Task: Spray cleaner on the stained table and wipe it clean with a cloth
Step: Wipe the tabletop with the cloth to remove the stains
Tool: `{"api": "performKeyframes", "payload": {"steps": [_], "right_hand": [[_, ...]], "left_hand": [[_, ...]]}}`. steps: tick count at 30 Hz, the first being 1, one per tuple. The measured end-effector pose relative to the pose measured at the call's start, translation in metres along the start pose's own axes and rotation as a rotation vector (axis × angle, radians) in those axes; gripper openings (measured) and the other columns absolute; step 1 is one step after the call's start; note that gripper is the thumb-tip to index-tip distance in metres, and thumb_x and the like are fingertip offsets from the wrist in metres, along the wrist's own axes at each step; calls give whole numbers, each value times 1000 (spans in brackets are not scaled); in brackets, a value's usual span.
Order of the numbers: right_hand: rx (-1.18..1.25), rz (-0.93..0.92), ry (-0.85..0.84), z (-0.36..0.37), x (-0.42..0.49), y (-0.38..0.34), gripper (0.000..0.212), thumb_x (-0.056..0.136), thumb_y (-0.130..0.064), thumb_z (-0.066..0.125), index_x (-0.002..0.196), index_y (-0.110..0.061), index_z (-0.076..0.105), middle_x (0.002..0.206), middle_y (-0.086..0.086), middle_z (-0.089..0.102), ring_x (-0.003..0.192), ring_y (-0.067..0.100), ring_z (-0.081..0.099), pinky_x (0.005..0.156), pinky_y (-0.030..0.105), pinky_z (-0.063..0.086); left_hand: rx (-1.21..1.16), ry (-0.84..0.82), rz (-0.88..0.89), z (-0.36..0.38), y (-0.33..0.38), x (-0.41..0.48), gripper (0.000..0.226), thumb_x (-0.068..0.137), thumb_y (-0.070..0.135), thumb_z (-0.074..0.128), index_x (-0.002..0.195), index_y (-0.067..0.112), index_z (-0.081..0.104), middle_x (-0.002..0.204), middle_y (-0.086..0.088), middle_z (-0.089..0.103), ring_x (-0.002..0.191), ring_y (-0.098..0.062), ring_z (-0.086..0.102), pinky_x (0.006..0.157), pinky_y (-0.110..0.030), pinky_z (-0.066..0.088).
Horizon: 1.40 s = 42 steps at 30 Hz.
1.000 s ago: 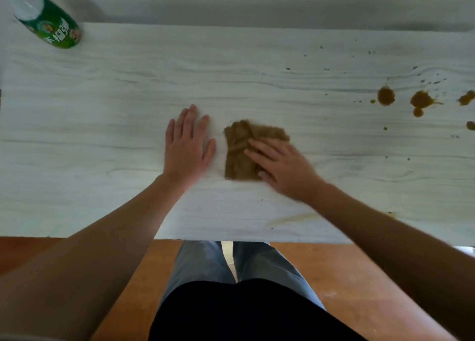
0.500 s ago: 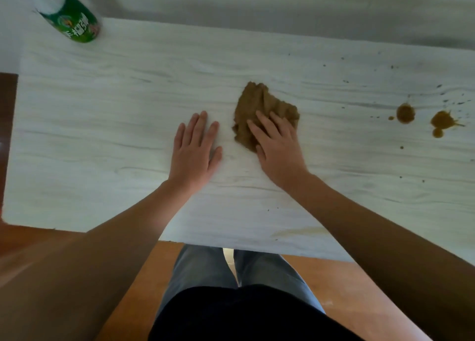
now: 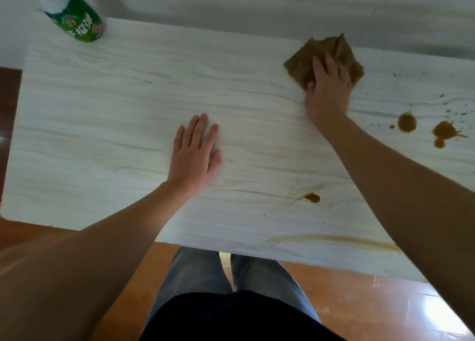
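A brown cloth lies crumpled at the far edge of the pale wood-grain table. My right hand presses flat on top of it, fingers spread over the cloth. My left hand rests flat and empty on the table's middle. Brown stains sit at the right, with a second blot beside them. One small spot and a long smear lie near the front edge. A green and white cleaner bottle stands at the far left corner.
A grey wall with faint brown streaks runs right behind the table. Orange-brown floor shows below the front edge, with my legs against it. Small dark specks dot the table's right side.
My right hand has pushed the cloth away from me and to the right, up to the table's far edge. My left hand has stayed flat in place.
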State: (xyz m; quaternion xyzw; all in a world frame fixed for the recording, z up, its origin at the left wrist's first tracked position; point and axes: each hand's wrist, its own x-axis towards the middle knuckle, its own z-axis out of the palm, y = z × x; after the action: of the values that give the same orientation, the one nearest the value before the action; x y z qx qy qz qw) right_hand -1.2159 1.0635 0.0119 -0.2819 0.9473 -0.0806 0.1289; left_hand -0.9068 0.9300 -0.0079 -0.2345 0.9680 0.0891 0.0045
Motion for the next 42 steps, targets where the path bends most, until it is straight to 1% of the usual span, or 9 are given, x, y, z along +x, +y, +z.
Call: {"api": "performKeyframes", "payload": {"steps": [7, 12, 17, 23, 28, 31, 35, 39, 42], "right_hand": [[70, -276, 11, 33, -112, -29, 55, 92, -19, 53, 147, -16, 49, 156, 11, 42, 142, 36, 36, 118, 50, 26], [-16, -376, -105, 44, -194, -23, 57, 99, -25, 49, 154, -21, 35, 163, 4, 27, 151, 28, 21, 124, 48, 14], [-136, -632, -185, 25, -164, 22, 55, 102, -35, 41, 155, -22, 35, 164, 2, 28, 151, 25, 25, 122, 45, 23], [-79, -255, -83, 1, -66, 31, 57, 99, -31, 41, 154, -22, 34, 163, 5, 27, 150, 31, 22, 121, 52, 21], [36, 98, 2, 6, -33, -32, 58, 100, -21, 44, 156, -22, 30, 166, 4, 19, 152, 29, 14, 124, 46, 10], [50, 24, -20, 21, -49, -76, 59, 96, -16, 46, 154, -20, 34, 165, 4, 23, 152, 32, 16, 124, 47, 10], [75, -248, -89, 44, -92, -125, 61, 86, -16, 51, 147, -18, 48, 159, 6, 37, 147, 35, 29, 122, 50, 15], [-4, -433, -103, 43, -92, -110, 58, 92, -23, 51, 150, -22, 44, 159, 1, 37, 147, 27, 31, 121, 44, 22], [-41, -435, -86, 34, -73, -83, 55, 95, -29, 47, 150, -22, 44, 159, 1, 37, 146, 25, 33, 119, 42, 26]], "left_hand": [[25, -16, 16, 0, -1, 3, 61, 101, 40, 39, 154, 10, 39, 166, -21, 27, 155, -37, 23, 124, -56, 20], [16, -13, 6, 0, 0, 2, 61, 100, 39, 38, 153, 9, 41, 165, -21, 28, 155, -38, 23, 124, -57, 20], [-10, -57, 5, -3, -3, 4, 62, 99, 41, 36, 153, 10, 42, 166, -20, 28, 155, -37, 23, 124, -57, 19], [-38, -43, 47, -3, -12, 5, 62, 98, 44, 41, 151, 13, 46, 164, -19, 33, 153, -36, 28, 123, -54, 22], [-49, -54, 65, -3, -18, 4, 63, 99, 47, 39, 153, 15, 44, 166, -16, 29, 155, -34, 25, 124, -54, 21], [-49, -56, 68, -4, -19, 4, 63, 100, 48, 41, 154, 16, 44, 166, -16, 30, 155, -33, 25, 124, -53, 21], [-52, -69, 58, -7, -18, 4, 63, 101, 49, 42, 155, 16, 41, 167, -15, 28, 156, -32, 23, 125, -51, 20], [-20, -92, 78, -11, -19, 5, 65, 102, 51, 40, 157, 16, 36, 168, -15, 25, 156, -31, 21, 126, -50, 19], [-4, -84, 80, -13, -17, 6, 64, 101, 50, 42, 155, 14, 40, 166, -17, 28, 155, -34, 24, 125, -51, 21]]}}
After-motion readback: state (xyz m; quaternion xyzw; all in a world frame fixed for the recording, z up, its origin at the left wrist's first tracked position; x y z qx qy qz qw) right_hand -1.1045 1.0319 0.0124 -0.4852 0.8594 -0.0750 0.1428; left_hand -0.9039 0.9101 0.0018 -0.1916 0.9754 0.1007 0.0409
